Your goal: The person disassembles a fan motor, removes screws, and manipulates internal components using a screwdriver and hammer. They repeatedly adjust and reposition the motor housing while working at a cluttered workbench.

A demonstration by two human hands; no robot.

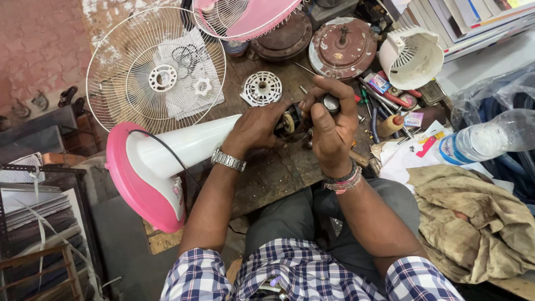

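With the white wire fan guard (156, 69) already off and lying at far left, the left hand (256, 129) grips the small motor (288, 124) atop the white-and-pink pedestal stand (167, 159) mid-bench, the right hand (330, 125) clenching a dark-handled tool (331, 103), reassembly apparently undone.

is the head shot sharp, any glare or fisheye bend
Head view: even, soft daylight, no hard shadows; left hand and right hand on the fan motor fairly sharp; mild glare on the white fan stand and plastic bottle; wide-angle bending at the edges.
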